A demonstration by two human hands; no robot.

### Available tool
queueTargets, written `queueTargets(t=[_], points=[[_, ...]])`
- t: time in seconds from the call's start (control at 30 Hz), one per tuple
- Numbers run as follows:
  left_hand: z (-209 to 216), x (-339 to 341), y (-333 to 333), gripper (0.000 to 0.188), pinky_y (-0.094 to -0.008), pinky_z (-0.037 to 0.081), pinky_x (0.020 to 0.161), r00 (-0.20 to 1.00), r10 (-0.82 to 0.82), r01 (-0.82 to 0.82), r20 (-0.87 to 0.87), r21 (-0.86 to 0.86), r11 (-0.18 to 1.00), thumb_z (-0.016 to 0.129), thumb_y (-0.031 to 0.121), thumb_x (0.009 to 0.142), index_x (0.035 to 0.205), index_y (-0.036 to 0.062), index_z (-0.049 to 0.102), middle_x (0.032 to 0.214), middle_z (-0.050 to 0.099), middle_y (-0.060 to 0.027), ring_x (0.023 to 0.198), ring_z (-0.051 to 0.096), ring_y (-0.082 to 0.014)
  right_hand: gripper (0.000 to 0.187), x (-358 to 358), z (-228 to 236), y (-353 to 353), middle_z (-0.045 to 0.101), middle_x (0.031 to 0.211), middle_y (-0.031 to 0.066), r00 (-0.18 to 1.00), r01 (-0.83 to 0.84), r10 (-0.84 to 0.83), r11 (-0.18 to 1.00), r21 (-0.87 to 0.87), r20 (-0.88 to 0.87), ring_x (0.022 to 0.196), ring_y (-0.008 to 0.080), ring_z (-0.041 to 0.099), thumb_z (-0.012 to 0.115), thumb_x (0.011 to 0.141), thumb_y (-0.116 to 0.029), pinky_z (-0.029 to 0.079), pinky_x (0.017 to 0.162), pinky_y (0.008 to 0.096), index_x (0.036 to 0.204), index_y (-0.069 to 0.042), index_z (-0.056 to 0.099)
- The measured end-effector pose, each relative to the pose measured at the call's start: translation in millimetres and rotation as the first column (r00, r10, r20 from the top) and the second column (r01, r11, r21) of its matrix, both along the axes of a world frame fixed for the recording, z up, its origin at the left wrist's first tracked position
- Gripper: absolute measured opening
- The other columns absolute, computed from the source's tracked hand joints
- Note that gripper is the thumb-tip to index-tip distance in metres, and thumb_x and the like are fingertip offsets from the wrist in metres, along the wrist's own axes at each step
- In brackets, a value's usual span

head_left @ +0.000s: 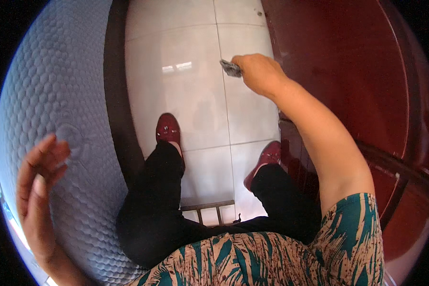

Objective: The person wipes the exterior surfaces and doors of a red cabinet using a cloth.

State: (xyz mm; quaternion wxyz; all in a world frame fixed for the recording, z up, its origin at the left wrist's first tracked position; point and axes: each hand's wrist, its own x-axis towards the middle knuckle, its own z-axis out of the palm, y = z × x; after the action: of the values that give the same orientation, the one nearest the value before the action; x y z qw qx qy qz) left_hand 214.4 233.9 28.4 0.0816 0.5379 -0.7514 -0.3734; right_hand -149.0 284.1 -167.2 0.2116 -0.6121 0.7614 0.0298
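Note:
My right hand (261, 74) reaches out above the tiled floor, its fingers closed round a small grey, crumpled-looking thing (231, 68). Only one end of that thing sticks out to the left of the fingers; the rest is hidden in the hand, and I cannot tell its kind. Over at the left, my left hand (40, 183) is raised over a blue-grey quilted bed cover (66, 90). Its fingers are loosely bent and apart from the thumb, with nothing visible in them.
A dark bed edge (117, 95) runs along the left of the white tiled floor (195, 95). Glossy dark red furniture (338, 62) stands along the right. Below are my feet in red shoes (168, 127), with a brown frame bar (207, 206) behind them.

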Motion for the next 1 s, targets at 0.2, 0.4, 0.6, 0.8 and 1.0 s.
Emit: queueTargets(t=[0.2,0.4,0.6,0.8,1.0], points=[[-32.7,-13.0,-50.9,0.053,-0.0399,0.041,0.099,0.981,-0.193,0.194,0.022,-0.121,0.974,0.046,0.046,0.093,0.132,0.0095,0.049,0.124,0.057,-0.0135,0.116,0.055,-0.0262,0.02,-8.9,14.5,3.7,0.067,0.086,0.0149,0.997,-0.04,0.029,0.986,-0.163,-0.071,0.086,0.0342,0.064,0.048,0.081,-0.007,0.05,0.073,0.0461,0.092,-0.012,0.064],[-84.2,-22.8,-83.9,0.045,-0.0342,0.041,0.095,0.998,-0.043,0.046,-0.047,0.066,0.997,0.051,0.043,0.092,0.121,0.0102,0.06,0.117,0.062,-0.0092,0.111,0.056,-0.0207,0.033,5.5,17.2,6.4,0.065,0.092,0.0186,0.997,-0.054,0.051,0.998,-0.04,-0.059,0.089,0.0353,0.063,0.043,0.083,0.001,0.05,0.078,0.0455,0.107,-0.009,0.063],[-135.9,42.0,-117.6,0.041,-0.032,0.041,0.093,0.994,-0.002,0.037,-0.105,0.334,0.942,0.057,0.028,0.091,0.124,0.0036,0.055,0.116,0.061,-0.0096,0.108,0.055,-0.0192,0.033,14.5,12.1,19.5,0.063,0.097,0.0195,0.981,0.06,-0.048,0.996,-0.062,0.189,0.094,0.0388,0.059,0.046,0.079,-0.001,0.046,0.079,0.0483,0.106,-0.012,0.062],[-142.6,70.9,-118.5,0.036,-0.0327,0.043,0.095,0.998,0.002,0.012,-0.06,0.232,0.973,0.054,0.021,0.093,0.122,-0.0006,0.055,0.117,0.061,-0.0127,0.11,0.056,-0.0225,0.032,20.8,26.8,39.5,0.063,0.108,0.0154,0.988,-0.028,0.07,0.955,-0.296,0.135,0.103,0.0316,0.058,0.045,0.081,-0.001,0.045,0.084,0.0417,0.108,-0.006,0.061],[-149.3,93.7,-110.8,0.033,-0.0331,0.046,0.09,0.999,0.028,-0.03,0.031,0.071,0.997,0.056,0.017,0.092,0.119,-0.0016,0.056,0.113,0.062,-0.0144,0.105,0.059,-0.0239,0.027,38.6,49.1,45.8,0.06,0.117,0.0128,0.874,-0.484,0.322,0.655,-0.58,-0.365,0.115,0.0269,0.054,0.052,0.08,-0.009,0.04,0.097,0.0391,0.103,-0.002,0.063]])
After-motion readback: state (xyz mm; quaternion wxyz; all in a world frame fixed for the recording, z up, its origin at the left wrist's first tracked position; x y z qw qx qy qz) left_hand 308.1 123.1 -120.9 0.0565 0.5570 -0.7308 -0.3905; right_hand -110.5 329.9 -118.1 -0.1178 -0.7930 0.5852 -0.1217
